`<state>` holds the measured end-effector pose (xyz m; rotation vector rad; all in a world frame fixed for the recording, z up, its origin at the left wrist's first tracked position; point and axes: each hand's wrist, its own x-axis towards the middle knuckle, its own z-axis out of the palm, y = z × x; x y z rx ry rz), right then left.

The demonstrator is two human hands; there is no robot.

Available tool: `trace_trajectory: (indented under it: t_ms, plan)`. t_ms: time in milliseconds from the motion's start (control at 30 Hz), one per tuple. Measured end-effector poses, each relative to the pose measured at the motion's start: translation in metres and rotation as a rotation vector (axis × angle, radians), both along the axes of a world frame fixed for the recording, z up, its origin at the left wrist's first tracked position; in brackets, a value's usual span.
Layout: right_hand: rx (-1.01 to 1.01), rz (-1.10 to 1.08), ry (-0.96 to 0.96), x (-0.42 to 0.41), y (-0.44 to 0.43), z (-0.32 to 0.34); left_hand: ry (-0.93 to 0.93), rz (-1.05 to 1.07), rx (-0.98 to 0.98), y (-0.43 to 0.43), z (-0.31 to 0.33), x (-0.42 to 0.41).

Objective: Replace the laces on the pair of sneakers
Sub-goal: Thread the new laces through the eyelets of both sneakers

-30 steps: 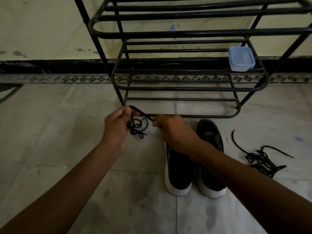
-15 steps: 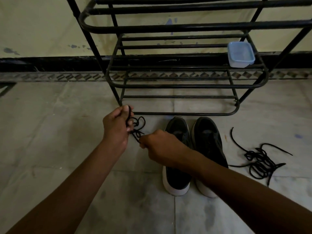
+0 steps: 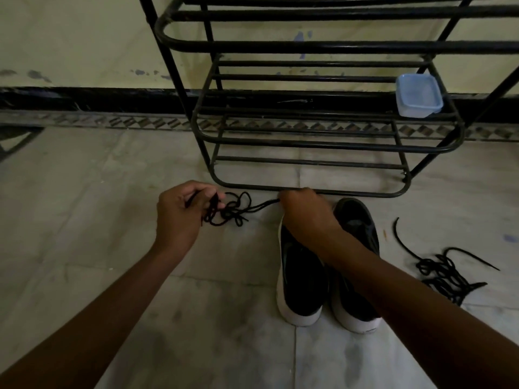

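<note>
Early going, by the look of it: the left hand [image 3: 179,217] grips a tangled black lace [image 3: 236,210] and the right hand [image 3: 306,211] pinches one strand, drawn out between them, just left of the sneakers [image 3: 302,287]. Both shoes look unlaced; another lace bundle [image 3: 443,273] lies on the floor to their right — threading seems not yet begun

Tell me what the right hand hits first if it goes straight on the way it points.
The right hand would likely meet the rack's bottom bar first; depth unclear.
</note>
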<state>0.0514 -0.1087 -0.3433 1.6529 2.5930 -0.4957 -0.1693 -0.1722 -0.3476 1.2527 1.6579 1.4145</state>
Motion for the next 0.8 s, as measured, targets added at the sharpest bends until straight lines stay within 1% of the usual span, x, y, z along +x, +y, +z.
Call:
trace_trajectory:
  t_ms: [67, 100, 167, 233, 300, 367, 433, 567, 633, 700, 800]
  plan:
    - [-0.163, 0.241, 0.027, -0.006, -0.001, -0.003, 0.061, -0.042, 0.035, -0.002, 0.007, 0.002]
    - [-0.229, 0.353, 0.009, -0.009, -0.003, -0.005, 0.092, -0.060, 0.051, -0.004, 0.010, 0.002]
    - [-0.281, 0.474, -0.078, -0.014, -0.007, -0.008, 0.154, -0.078, 0.071, -0.006, 0.014, 0.001]
    - [-0.237, 0.507, -0.147, -0.015, -0.009, -0.010, 0.222, -0.072, 0.104, -0.008, 0.017, -0.002]
    - [-0.143, 0.526, -0.238, -0.014, -0.012, -0.007, 0.228, -0.057, 0.136, -0.010, 0.020, -0.005]
    - [-0.004, 0.545, -0.373, -0.012, -0.014, -0.002, 0.139, -0.028, 0.133, -0.013, 0.026, -0.005]
    - [0.066, 0.533, -0.465, -0.011, -0.016, 0.001, 0.026, 0.019, 0.095, -0.015, 0.033, -0.005]
    - [0.094, 0.510, -0.499, -0.010, -0.019, -0.003, -0.226, 0.117, 0.037, -0.018, 0.047, -0.008]
    - [0.088, 0.503, -0.490, -0.008, -0.019, -0.006, -0.294, 0.173, 0.045, -0.017, 0.051, -0.015]
    - [0.082, 0.503, -0.501, -0.007, -0.020, -0.007, -0.263, 0.183, 0.078, -0.018, 0.055, -0.022]
    - [0.080, 0.517, -0.461, -0.009, -0.016, -0.006, -0.121, 0.084, 0.118, -0.022, 0.059, -0.019]
